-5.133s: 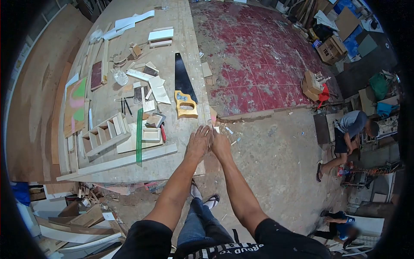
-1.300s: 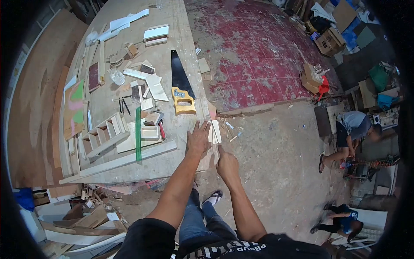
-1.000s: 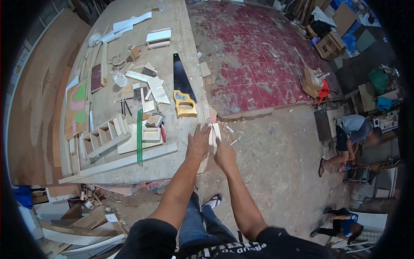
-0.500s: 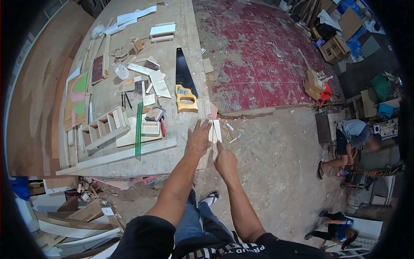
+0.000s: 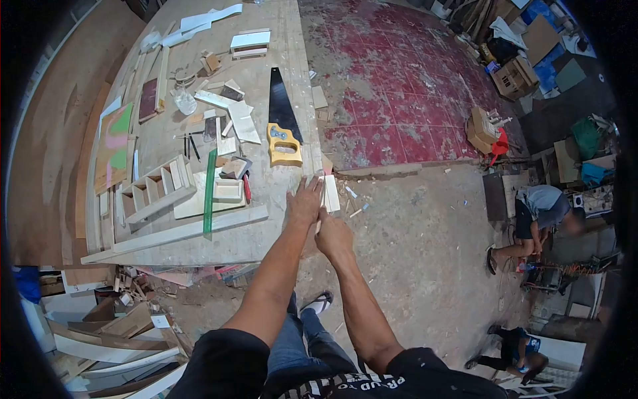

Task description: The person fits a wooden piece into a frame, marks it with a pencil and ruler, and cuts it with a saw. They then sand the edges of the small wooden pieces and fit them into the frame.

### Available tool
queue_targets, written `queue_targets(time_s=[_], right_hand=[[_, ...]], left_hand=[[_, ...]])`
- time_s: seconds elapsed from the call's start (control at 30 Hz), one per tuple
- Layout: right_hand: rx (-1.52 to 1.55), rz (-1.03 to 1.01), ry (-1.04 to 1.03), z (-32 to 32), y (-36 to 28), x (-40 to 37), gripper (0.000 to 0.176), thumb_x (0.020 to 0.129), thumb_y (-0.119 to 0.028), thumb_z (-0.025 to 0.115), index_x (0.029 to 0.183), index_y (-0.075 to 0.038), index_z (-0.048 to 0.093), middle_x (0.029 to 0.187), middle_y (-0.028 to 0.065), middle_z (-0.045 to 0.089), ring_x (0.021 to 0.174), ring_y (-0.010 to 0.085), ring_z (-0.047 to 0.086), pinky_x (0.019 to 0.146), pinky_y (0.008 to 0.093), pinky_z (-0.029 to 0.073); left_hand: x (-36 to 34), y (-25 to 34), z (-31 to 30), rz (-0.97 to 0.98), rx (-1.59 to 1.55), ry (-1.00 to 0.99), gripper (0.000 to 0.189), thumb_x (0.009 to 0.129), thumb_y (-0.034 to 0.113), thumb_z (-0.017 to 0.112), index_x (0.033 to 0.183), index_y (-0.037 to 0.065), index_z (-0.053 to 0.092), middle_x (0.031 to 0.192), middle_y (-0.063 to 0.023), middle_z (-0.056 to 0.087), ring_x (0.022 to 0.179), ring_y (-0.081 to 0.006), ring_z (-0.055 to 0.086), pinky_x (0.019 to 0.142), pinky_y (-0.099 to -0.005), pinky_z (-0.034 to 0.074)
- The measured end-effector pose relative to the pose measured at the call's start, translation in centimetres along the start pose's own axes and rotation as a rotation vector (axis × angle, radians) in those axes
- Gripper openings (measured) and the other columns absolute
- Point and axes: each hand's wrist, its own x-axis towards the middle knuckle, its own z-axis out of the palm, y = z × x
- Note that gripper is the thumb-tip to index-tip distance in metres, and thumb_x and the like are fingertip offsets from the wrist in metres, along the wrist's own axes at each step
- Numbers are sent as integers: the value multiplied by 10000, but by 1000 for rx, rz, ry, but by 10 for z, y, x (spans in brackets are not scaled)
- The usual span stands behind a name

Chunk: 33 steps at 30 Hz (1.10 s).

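My left hand [image 5: 304, 205] lies flat with fingers stretched forward, pressing down at the workbench's edge beside a narrow pale wood piece [image 5: 331, 193]. Close to its fingertips, my right hand [image 5: 335, 235] is closed, thumb side toward the wood; whatever it grips is mostly hidden. A handsaw [image 5: 284, 143] with a yellow handle and dark blade rests on the bench beyond my left hand. To the left are a green straight strip [image 5: 210, 193], a small open wooden box [image 5: 228, 190] and a red-handled tool [image 5: 247, 189].
The plywood workbench [image 5: 266, 236] also carries a long wood strip [image 5: 189, 229], a compartmented wooden frame [image 5: 158, 189] and scattered offcuts. Wood scraps [image 5: 113, 346] are piled at lower left. Two people [image 5: 541, 206] are at the right, near tools and boards. Red tiled floor [image 5: 399, 93] lies ahead.
My right hand has moved left, closer to my left hand and away from the pale piece's near end. The view has shifted slightly.
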Motion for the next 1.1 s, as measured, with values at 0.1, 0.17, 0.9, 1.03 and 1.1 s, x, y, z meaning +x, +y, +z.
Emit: queue_targets(time_s=[0.1, 0.17, 0.9, 1.03, 1.1], right_hand=[[20, 49, 1, -17, 21, -18, 622, 796, -47, 546, 1409, -149, 513, 909, 267, 691, 868, 426, 685, 753, 542, 537], [24, 49, 2, -20, 33, -18, 636, 796, -43, 543, 1420, -160, 506, 919, 277, 689, 874, 428, 685, 762, 540, 539], [70, -29, 102, 26, 32, 72, 617, 800, -52, 600, 1408, -100, 508, 870, 269, 684, 828, 442, 676, 722, 519, 536], [48, -13, 149, 38, 39, 32, 580, 852, -137, 610, 1420, -98, 498, 771, 254, 669, 711, 439, 670, 664, 532, 527], [84, 5, 181, 37, 40, 30, 550, 884, -169, 584, 1422, -98, 496, 763, 257, 665, 707, 433, 671, 657, 530, 525]], left_hand=[[-3, 5, -27, -10, -36, -79, 947, 735, 322, 830, 1518, 168, 320, 1608, 38, 232, 1494, -244, 199, 1089, -657, 352], [-6, 4, -25, 5, -72, -66, 941, 745, 319, 825, 1521, 169, 313, 1610, 39, 226, 1493, -242, 202, 1091, -661, 347], [-7, -1, -12, 56, -33, 60, 727, 833, 136, 671, 1495, 136, 370, 1603, 0, 255, 1485, -285, 218, 1047, -658, 387], [-14, 5, -37, 17, -82, -23, 756, 833, 176, 696, 1505, 145, 351, 1595, 19, 259, 1487, -269, 204, 1052, -660, 370], [-11, 8, -33, 7, -106, -29, 770, 835, 208, 710, 1511, 165, 345, 1591, 46, 257, 1493, -249, 187, 1056, -667, 352]])
